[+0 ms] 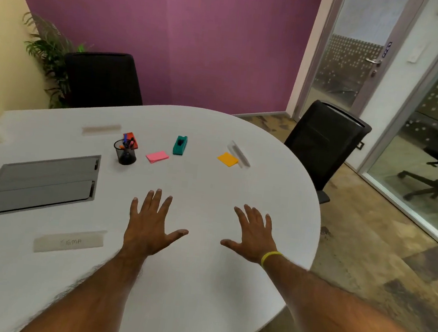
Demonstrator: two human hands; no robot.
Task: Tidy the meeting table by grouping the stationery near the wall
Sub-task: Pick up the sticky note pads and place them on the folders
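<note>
Both hands lie flat and spread on the white table [200,285], palms down, holding nothing: my left hand [149,223] and my right hand [254,234] with a yellow wristband. Beyond them stands a black mesh pen cup [125,152] with several pens, a red object [131,138] just behind it. A pink sticky-note pad [157,156] lies to its right, then a teal whiteboard eraser [180,145]. Further right an orange sticky-note pad [228,159] lies against a clear name holder [239,154].
A grey cable hatch [40,187] is set into the table at left. Clear name plates lie at the near left [69,240] and at the far side [101,129]. Black chairs [102,80] [325,147] stand behind the table; the purple wall [171,39] is beyond.
</note>
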